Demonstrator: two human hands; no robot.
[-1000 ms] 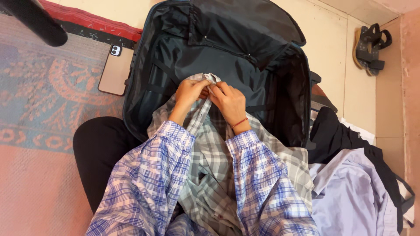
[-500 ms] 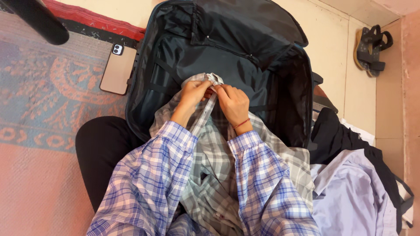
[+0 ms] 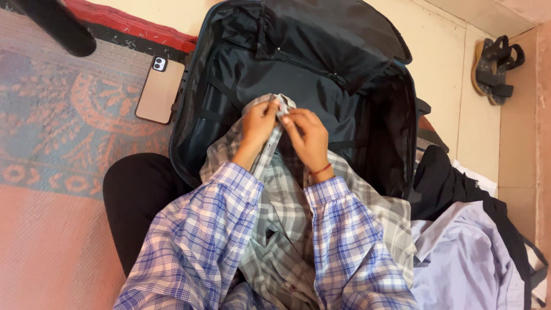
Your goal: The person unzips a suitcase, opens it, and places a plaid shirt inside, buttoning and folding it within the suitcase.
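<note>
A grey and white checked shirt (image 3: 281, 212) lies from my lap into an open dark suitcase (image 3: 321, 63). My left hand (image 3: 259, 123) pinches the shirt's front edge just below the collar. My right hand (image 3: 307, 138), with a red thread at the wrist, pinches the opposite edge right beside it, fingertips almost touching. The collar tip shows above both hands. My sleeves are blue and white plaid.
A phone in a tan case (image 3: 160, 89) lies on the patterned rug (image 3: 63, 126) left of the suitcase. Pale lilac (image 3: 465, 264) and black (image 3: 442, 178) clothes are piled at the right. Dark sandals (image 3: 496, 69) sit on the tiled floor at the far right.
Both hands stay at the shirt's collar with small finger movements. The view has shifted slightly, so everything sits a little further right.
</note>
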